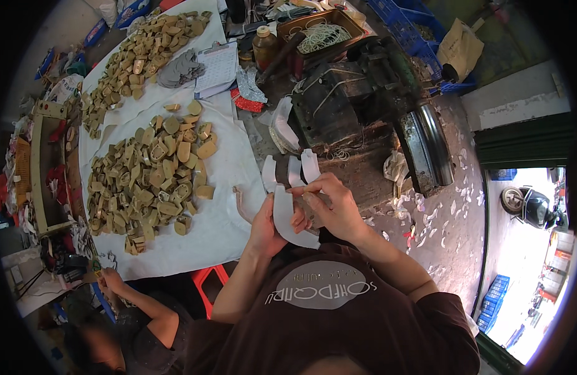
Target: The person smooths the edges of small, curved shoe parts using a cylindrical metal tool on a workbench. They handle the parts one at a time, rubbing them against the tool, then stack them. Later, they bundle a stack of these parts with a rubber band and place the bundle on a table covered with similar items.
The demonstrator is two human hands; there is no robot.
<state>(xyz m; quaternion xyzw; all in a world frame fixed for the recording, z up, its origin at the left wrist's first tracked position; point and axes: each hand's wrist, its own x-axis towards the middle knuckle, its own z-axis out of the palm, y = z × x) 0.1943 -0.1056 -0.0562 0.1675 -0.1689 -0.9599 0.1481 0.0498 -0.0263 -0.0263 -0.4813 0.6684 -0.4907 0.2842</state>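
Note:
A white curved strip [285,215] of thin sheet material is held in front of my chest. My left hand [268,230] is closed around its left side, thumb along the edge. At the strip's upper right edge, the thumb and forefinger of my right hand [333,207] are pinched together. Just beyond my hands, similar white pieces [310,166] lie on the bench's near edge. Another pale curved strip [241,205] rests on the white sheet to the left. Farther off stands a stack of white curved strips [283,127].
Olive-tan shoe heels [152,167] lie heaped on a white-covered table [223,240]. A dark machine [345,94] with a shiny metal roller [428,147] stands at the right. Behind are a clipboard [216,67], a brown bottle [265,47] and a tray of string [320,34]. A co-worker's hand [112,280] shows lower left.

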